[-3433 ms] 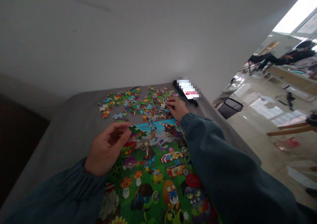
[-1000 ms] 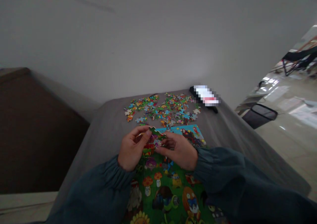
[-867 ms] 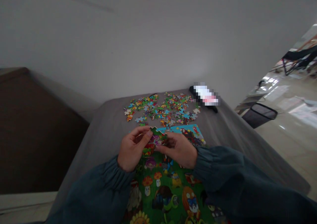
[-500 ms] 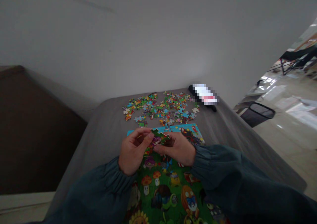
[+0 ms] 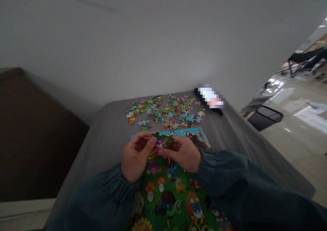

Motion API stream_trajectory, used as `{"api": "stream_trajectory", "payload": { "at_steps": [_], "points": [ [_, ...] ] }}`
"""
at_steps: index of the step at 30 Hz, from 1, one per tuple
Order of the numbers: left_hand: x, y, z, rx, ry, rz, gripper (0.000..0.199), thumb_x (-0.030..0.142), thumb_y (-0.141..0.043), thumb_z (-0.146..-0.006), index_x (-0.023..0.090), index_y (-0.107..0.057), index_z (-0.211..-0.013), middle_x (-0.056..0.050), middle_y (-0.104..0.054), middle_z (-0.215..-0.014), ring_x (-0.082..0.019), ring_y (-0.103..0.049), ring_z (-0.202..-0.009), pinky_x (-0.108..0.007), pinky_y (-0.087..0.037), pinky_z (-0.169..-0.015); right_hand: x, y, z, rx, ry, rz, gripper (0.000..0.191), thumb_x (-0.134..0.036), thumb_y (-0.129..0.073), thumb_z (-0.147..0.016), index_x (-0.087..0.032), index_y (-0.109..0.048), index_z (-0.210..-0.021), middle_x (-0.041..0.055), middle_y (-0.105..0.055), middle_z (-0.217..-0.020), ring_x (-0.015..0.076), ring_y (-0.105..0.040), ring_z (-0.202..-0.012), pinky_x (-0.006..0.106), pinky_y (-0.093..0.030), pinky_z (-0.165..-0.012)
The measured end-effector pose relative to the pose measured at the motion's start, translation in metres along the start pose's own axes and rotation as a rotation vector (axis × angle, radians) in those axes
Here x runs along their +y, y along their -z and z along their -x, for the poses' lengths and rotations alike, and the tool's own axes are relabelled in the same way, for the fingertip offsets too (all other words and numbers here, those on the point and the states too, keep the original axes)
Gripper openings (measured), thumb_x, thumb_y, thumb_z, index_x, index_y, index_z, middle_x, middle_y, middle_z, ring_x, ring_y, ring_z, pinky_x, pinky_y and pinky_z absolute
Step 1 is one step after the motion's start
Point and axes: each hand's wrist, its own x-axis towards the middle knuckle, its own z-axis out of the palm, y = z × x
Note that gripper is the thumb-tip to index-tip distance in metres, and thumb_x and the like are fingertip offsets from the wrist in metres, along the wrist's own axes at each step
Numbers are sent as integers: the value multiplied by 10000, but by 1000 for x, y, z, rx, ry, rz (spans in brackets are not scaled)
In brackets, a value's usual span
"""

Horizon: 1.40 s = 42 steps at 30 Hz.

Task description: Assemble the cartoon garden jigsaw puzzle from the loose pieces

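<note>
My left hand point(image 5: 136, 154) and my right hand point(image 5: 184, 153) are close together, each pinching one side of a small group of puzzle pieces point(image 5: 161, 143), green with purple figures. The group is held above a large printed picture sheet point(image 5: 163, 176) with a blue top edge and cartoon plants on green. Beyond it, many loose puzzle pieces point(image 5: 166, 113) lie spread on the grey cloth. My fingertips partly cover the held pieces, so their exact number cannot be told.
A phone with a bright screen point(image 5: 211, 97) lies on a black object at the back right of the grey-covered table point(image 5: 102, 139). A pale wall point(image 5: 153, 47) rises behind. On the floor to the right stands a dark bin point(image 5: 265, 118).
The held pieces have come into line, their top edge now straighter, with both hands still on them. My left hand has shifted very slightly left.
</note>
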Motion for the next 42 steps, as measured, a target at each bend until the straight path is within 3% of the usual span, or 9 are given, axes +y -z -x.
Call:
{"api": "stream_trajectory", "payload": {
  "at_steps": [7,13,17,23,30,36,42],
  "points": [
    [2,-1,0,3,-16,-22,292,422,-781,-733,190,-678,-877,-10,-717,-734,-141,-680,-660,-224,-562,-614,-6,2,3,57,65,220,358,-416,-767,-752,-193,-707,-1026,35,-730,-858,184,-658,-735,322,-537,-719],
    [3,-2,0,-6,-5,-14,314,443,-781,-721,189,-669,-868,-12,-713,-727,-150,-681,-649,-235,-565,-597,-6,3,3,79,103,276,270,-436,-752,-765,-191,-731,-877,15,-716,-784,163,-619,-676,296,-515,-674],
    [2,-2,0,-17,-8,13,292,406,-796,-716,193,-660,-862,-7,-709,-737,-134,-677,-671,-214,-562,-625,-6,3,3,82,87,229,230,-403,-749,-764,-176,-728,-792,2,-698,-734,146,-590,-644,282,-499,-644],
    [4,-1,0,-51,-28,70,271,349,-808,-712,195,-650,-868,9,-693,-734,-113,-665,-655,-197,-558,-625,-1,4,0,-6,28,-9,250,-406,-785,-728,-191,-753,-851,-5,-715,-795,154,-628,-704,308,-518,-722],
    [7,1,-2,-117,-67,95,279,268,-826,-686,194,-654,-893,7,-705,-766,-106,-673,-659,-178,-561,-614,-2,5,-2,-7,-31,-27,307,-463,-812,-669,-183,-745,-778,7,-707,-766,170,-629,-713,317,-513,-690],
    [4,9,-4,-218,-96,-83,243,273,-795,-725,186,-677,-918,-12,-731,-781,-131,-695,-701,-188,-569,-631,-5,8,-3,-10,-22,69,328,-500,-786,-691,-185,-701,-723,-12,-636,-652,140,-552,-626,277,-462,-583],
    [8,13,-9,-331,-120,-251,174,309,-757,-761,179,-704,-863,-19,-764,-779,-159,-723,-691,-210,-587,-639,-4,11,-4,-34,4,91,271,-409,-758,-736,-170,-643,-682,-33,-549,-605,106,-469,-578,251,-385,-551]
  ]
}}
